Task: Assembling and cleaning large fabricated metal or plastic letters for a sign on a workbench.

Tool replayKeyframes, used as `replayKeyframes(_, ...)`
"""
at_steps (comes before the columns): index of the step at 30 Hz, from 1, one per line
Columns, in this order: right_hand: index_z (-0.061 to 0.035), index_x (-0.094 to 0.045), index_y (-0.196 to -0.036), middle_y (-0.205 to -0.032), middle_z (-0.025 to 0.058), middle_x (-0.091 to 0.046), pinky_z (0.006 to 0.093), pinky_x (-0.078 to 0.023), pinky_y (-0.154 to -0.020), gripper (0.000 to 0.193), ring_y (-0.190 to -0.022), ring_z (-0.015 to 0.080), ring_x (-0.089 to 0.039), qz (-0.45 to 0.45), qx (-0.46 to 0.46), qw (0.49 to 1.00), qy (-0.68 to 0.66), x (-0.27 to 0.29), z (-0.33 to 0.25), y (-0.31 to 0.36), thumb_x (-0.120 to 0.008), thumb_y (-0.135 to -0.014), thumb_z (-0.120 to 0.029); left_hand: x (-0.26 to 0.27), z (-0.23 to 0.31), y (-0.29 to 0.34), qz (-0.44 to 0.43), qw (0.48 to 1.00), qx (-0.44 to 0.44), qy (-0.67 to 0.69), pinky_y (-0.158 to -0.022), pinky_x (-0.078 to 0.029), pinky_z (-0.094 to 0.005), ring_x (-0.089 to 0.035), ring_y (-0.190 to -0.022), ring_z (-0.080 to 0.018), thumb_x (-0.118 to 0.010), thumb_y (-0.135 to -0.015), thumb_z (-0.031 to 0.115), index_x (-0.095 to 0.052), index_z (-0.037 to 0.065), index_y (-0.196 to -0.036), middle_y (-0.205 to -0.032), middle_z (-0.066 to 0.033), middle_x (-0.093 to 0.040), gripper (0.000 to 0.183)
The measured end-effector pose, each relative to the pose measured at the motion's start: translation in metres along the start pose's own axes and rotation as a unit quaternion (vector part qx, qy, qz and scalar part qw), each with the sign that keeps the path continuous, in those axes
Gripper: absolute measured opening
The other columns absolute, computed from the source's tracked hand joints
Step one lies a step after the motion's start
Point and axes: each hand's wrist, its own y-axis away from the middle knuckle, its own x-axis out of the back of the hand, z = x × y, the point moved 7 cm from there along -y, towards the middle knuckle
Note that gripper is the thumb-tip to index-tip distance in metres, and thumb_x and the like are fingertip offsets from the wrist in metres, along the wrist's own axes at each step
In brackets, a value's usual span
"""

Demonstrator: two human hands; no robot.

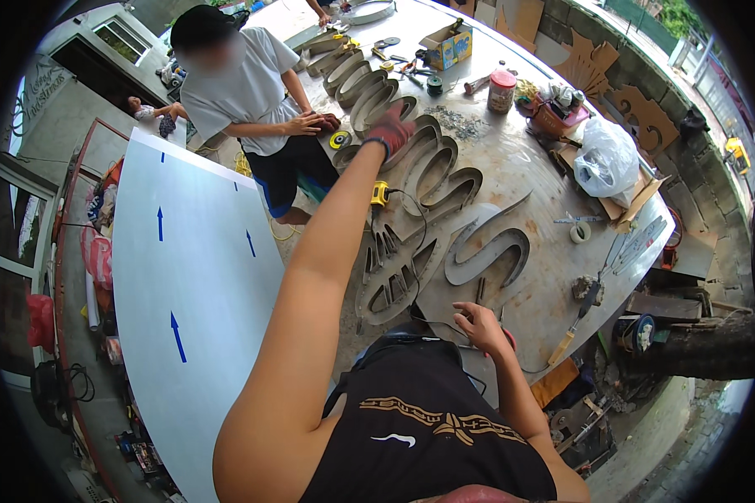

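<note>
My left hand (390,134), in a red glove, reaches across a metal-topped table (549,168) to a row of curved metal strips (369,107), seen from my distant seat; the glove is blurred over the strips, and I cannot tell whether it grasps one; my right hand (476,325), bare, hangs loose at the near edge, fingers part bent, with nothing visible in them; an S-shaped metal piece (520,241) lies just beyond it; my outstretched left forearm (327,260) blocks part of the table's left side from my view; a yellow-and-black tool (380,194) sits just beside that forearm, near a dark cord (424,220); across the left corner stands a co-worker (256,88) in a grey shirt; a red-lidded jar (502,90) and a white plastic bag (604,159) crowd the far right; a pale sheet with blue arrows (210,277) fills the left.
</note>
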Motion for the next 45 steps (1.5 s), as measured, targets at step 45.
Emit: replayKeyframes(45, 0.0, -0.068, -0.12, -0.096, 0.0197, -0.073, 0.0418, -0.054, -0.081, 0.035, -0.09, 0.0367, -0.07, -0.019, 0.032, 0.999, -0.017, -0.024, 0.008, -0.013, -0.066, -0.093, -0.022, -0.1, -0.239, 0.506, -0.103, 0.94, 0.322, 0.045, -0.071, -0.052, -0.031, -0.063, -0.074, -0.0165, -0.065, -0.094, 0.019, -0.068, 0.004, -0.124, -0.087, -0.0076, -0.07, 0.034)
